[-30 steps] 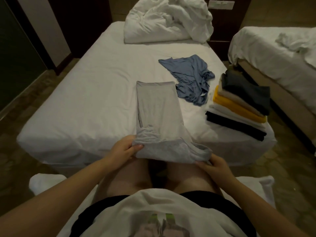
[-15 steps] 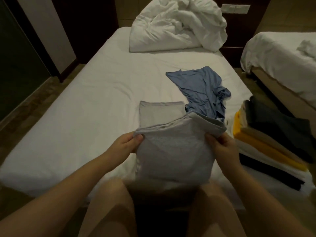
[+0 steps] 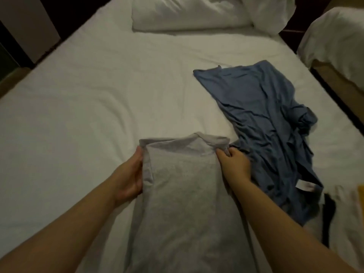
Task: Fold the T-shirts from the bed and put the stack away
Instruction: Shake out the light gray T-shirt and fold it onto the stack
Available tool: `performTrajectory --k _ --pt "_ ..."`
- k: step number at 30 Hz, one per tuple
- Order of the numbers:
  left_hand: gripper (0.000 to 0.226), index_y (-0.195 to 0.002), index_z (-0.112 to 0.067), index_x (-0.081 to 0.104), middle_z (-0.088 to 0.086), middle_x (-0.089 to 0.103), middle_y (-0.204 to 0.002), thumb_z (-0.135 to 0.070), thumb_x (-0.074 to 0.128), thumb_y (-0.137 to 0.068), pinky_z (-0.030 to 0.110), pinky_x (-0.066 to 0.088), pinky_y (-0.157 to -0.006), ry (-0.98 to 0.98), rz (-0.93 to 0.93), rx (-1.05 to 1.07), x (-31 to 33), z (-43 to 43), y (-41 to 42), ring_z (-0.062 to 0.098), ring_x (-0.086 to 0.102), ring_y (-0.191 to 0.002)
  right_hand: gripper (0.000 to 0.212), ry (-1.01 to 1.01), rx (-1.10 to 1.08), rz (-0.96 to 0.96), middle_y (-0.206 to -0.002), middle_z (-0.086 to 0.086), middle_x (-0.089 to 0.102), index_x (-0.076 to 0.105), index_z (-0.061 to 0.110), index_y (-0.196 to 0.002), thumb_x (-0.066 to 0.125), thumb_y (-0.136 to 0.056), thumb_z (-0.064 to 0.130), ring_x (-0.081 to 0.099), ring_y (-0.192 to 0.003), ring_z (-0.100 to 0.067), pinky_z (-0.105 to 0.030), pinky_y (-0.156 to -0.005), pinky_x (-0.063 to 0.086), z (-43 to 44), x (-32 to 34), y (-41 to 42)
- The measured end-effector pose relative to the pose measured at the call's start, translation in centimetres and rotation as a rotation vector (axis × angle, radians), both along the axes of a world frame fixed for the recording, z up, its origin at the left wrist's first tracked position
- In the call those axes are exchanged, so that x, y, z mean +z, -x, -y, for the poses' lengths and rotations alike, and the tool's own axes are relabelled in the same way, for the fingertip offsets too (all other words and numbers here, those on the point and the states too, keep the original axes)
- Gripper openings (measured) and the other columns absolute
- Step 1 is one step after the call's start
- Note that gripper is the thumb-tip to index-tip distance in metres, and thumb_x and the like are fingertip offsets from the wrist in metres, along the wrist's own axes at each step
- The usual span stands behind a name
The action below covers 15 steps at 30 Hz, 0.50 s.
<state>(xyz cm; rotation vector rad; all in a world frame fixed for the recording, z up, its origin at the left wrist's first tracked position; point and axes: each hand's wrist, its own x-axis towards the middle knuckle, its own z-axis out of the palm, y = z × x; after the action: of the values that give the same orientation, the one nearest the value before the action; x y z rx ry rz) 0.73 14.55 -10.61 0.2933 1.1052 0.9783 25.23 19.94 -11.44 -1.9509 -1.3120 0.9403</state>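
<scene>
A grey T-shirt (image 3: pixel 183 194) lies folded into a long strip on the white bed (image 3: pixel 88 107), doubled over on itself. My left hand (image 3: pixel 131 174) holds its left edge near the far end. My right hand (image 3: pixel 233 164) pinches the far right corner of the top layer. A crumpled blue T-shirt (image 3: pixel 266 123) lies unfolded just right of my right hand. The stack of folded shirts (image 3: pixel 354 209) shows only as a sliver at the right edge, with black, white and yellow layers.
A bunched white duvet (image 3: pixel 197 14) sits at the head of the bed. A second bed (image 3: pixel 334 42) stands to the right across a narrow gap. Dark furniture and floor lie along the left side.
Both hands carried the near end of the grey T-shirt forward and laid it over the far half. The camera moved closer, pushing most of the stack out of view.
</scene>
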Motion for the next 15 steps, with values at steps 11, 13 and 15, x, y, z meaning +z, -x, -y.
performTrajectory --k 11,13,15 --pt "0.061 -0.132 -0.016 0.048 0.008 0.064 -0.119 -0.041 0.055 -0.076 0.028 0.056 -0.07 -0.03 -0.122 -0.073 2.9 7.9 -1.1 0.02 0.065 -0.094 0.045 0.312 0.069 -0.377 -0.113 -0.006 0.056 0.053 0.016 -0.121 0.06 -0.088 0.046 0.056 -0.103 -0.028 -0.034 -0.074 0.046 4.4 4.5 -1.7" --pt "0.055 -0.13 -0.023 0.047 0.001 0.065 -0.107 -0.036 0.061 -0.079 0.02 0.052 -0.056 -0.033 -0.196 -0.104 3.2 11.2 -1.6 0.014 0.062 -0.081 0.052 0.361 0.099 -0.361 -0.117 -0.006 0.058 0.051 0.014 -0.125 0.065 -0.084 0.043 0.057 -0.104 -0.027 -0.038 -0.086 0.048 8.3 4.7 -2.6" --pt "0.047 -0.128 -0.028 0.044 -0.007 0.06 -0.103 -0.032 0.063 -0.085 0.014 0.046 -0.053 -0.045 -0.304 -0.137 3.6 14.5 -2.3 0.005 0.058 -0.074 0.055 0.35 0.119 -0.303 -0.121 -0.006 0.06 0.052 0.015 -0.126 0.07 -0.08 0.038 0.059 -0.103 -0.024 -0.04 -0.092 0.049 12.7 4.8 -3.1"
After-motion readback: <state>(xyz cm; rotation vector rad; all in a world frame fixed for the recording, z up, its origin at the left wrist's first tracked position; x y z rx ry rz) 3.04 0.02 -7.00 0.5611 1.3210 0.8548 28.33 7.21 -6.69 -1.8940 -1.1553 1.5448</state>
